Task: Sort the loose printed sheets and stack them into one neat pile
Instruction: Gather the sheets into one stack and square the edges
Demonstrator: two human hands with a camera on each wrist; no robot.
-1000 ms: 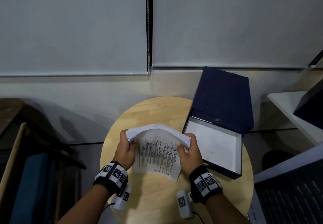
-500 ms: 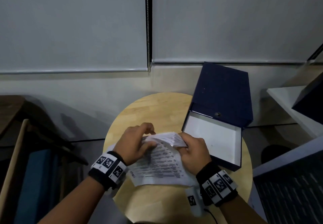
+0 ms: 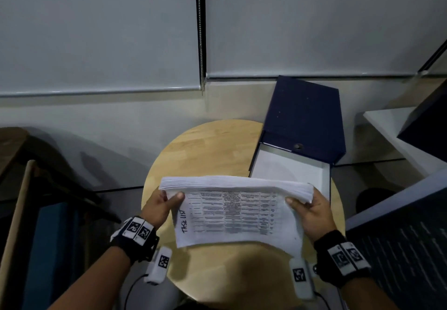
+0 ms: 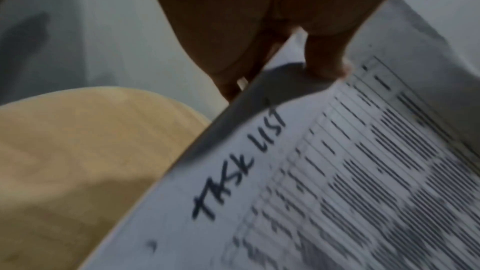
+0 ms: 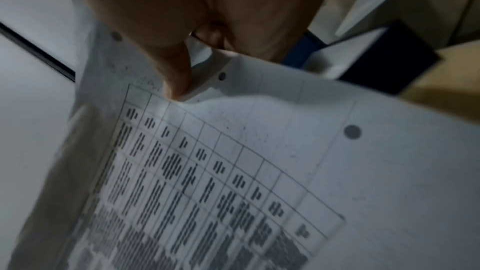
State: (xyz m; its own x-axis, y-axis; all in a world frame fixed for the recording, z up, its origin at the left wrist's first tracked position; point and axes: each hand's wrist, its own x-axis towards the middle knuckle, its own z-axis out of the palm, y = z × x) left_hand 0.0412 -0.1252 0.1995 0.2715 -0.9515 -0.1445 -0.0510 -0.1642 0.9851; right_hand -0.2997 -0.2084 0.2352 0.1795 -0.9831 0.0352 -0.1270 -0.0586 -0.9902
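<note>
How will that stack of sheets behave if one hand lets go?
The stack of sheets would probably droop and fan: it already bows between the left hand and right hand. Its edges look uneven, so sheets may slide. It looks thick, likely heavy.

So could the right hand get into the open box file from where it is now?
Probably yes, once free. The box file lies open just beyond the right hand with nothing between, but that hand and the left hand both grip the stack of sheets.

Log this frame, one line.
left hand: grips paper stack | right hand: grips stack | stack: tilted above round table | box file: open
</note>
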